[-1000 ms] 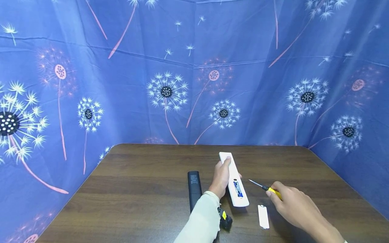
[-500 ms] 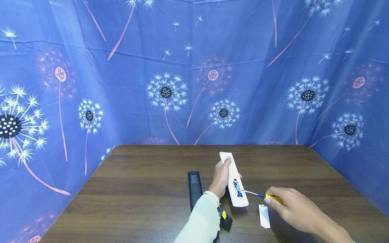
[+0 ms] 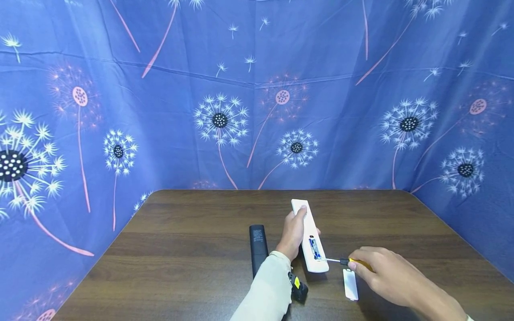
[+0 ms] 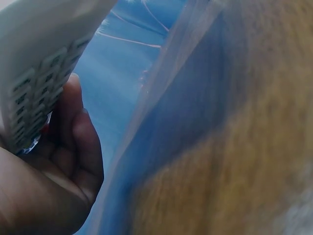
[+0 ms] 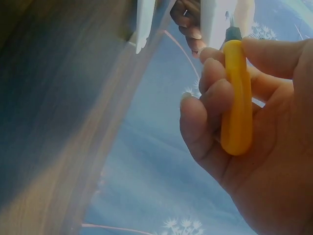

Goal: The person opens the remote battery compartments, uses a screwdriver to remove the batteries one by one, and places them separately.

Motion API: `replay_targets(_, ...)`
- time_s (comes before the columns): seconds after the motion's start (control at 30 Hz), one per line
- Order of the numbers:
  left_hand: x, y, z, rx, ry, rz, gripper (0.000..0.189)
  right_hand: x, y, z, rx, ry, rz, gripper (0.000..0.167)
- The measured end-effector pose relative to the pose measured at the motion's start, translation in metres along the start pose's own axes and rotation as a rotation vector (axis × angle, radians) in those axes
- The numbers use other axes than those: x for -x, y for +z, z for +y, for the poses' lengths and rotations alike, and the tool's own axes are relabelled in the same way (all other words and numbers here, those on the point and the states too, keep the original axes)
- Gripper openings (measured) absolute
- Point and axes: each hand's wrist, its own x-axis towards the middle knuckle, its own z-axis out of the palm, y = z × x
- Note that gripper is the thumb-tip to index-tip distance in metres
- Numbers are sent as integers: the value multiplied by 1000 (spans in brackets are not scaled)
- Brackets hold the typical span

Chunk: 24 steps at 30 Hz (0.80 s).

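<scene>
Left wrist | I see the left hand gripping a remote, rows of buttons in view | blurred table at right | blue cloth between.

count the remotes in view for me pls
2. The white remote is held in the left hand; the black remote lies on the table, its near end hidden by the left sleeve. That sleeve could hide more.

A wood-grained table is enclosed, beyond its far edge and along both sides, by blue cloth printed with white and pink dandelions.
</scene>
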Motion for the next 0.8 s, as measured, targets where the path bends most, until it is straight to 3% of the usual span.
replay_targets(0.27, -1, 0, 0, -24, 8, -20, 37, -1, 1, -4, 40, 57, -17, 9)
replay_targets(0.53, -1, 0, 0, -48, 25, -45, 39, -3, -1, 0, 130, -86, 69, 8)
replay_targets(0.8, 2, 0, -1, -87, 24, -57, 44, -5, -1, -5, 171, -94, 60, 15)
